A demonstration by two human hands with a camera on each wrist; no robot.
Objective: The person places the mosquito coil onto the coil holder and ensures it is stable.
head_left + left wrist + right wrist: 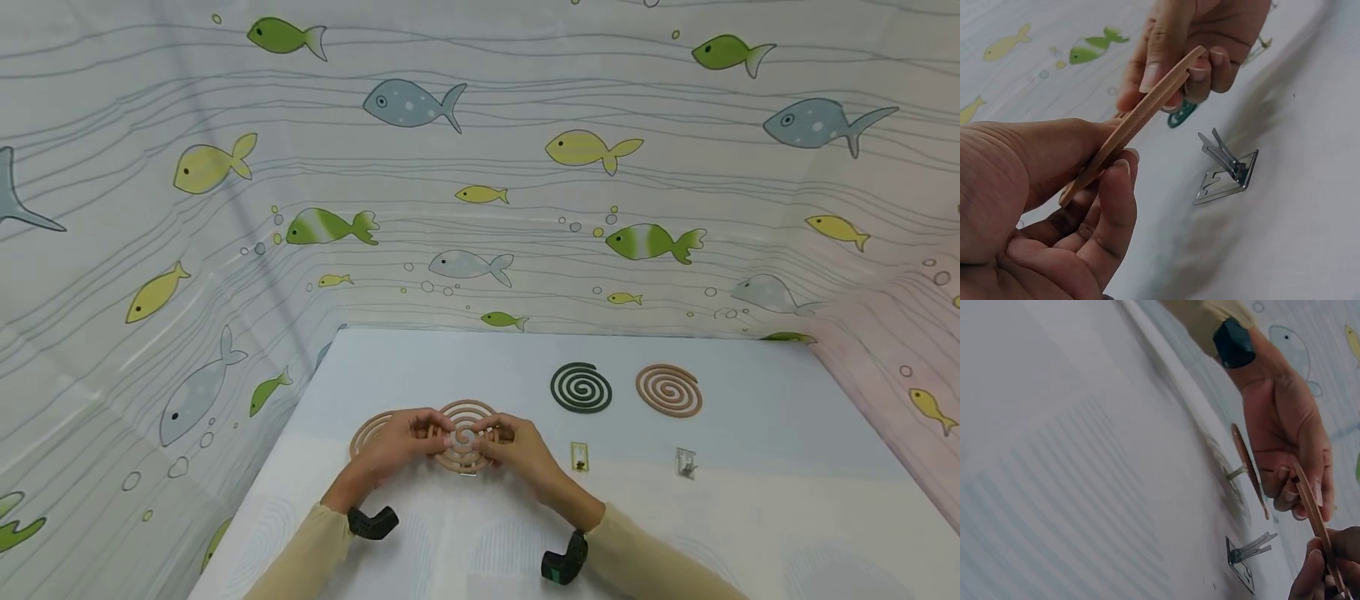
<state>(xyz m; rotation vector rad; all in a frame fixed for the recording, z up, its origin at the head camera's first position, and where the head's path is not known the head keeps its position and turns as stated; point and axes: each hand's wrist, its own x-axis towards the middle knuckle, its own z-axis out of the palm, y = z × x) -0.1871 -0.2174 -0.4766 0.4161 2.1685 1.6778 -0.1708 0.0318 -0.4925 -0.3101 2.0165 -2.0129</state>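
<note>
Between my two hands a brown mosquito coil [1147, 112] is held up, tilted on edge in both wrist views. My left hand [397, 442] pinches one side with thumb and fingers. On the opposite edge, my right hand [521, 446] grips it the same way. Below the coil, a metal coil stand [1229, 181] lies flat on the table, its split prongs raised. Left of it, another brown coil [1246, 459] sits on its own stand [1235, 472], partly hidden by my left hand in the head view.
Farther right on the table lie a dark green coil [581, 388] and another brown coil [669, 391]. Nearer are a yellowish stand [580, 457] and a silver stand [686, 463]. A fish-printed curtain [525, 183] surrounds the table [750, 517].
</note>
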